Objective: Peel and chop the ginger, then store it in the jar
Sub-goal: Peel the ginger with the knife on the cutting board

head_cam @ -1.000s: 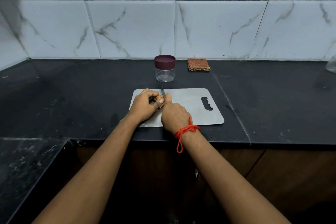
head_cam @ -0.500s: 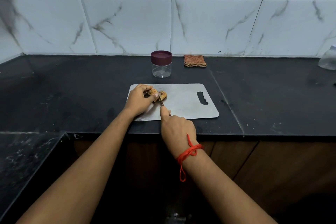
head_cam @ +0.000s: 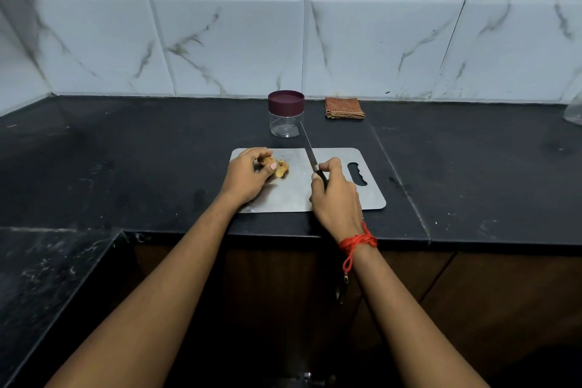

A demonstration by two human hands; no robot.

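Left hand (head_cam: 248, 176) sits on the left part of the steel cutting board (head_cam: 293, 195), fingers curled over the ginger (head_cam: 282, 168), thumb pressing it down onto the board. Part of the ginger pokes out to the right of the thumb, pale yellow there, looks peeled on that face. The rest is under the fingers, so can't tell if it's one piece or two. Right hand (head_cam: 335, 195) grips the knife (head_cam: 310, 151) by the handle, fingers wrapped round it, over the board's middle. Blade points away from the person toward the wall and tilts a little left, and its tip overlaps the jar in this view. Blade is clear of the ginger, with bare board between them. Jar (head_cam: 285, 126) stands upright on the black counter (head_cam: 126, 167) just behind the board, clear body, maroon lid (head_cam: 286, 100) on, nothing visible inside. Folded checked cloth (head_cam: 345, 108) lies right of the jar against the tiled wall (head_cam: 220, 41). Red thread (head_cam: 357, 241) is tied round the right wrist. Board's handle cutout (head_cam: 357, 174) is on the right side, just beside the right hand.
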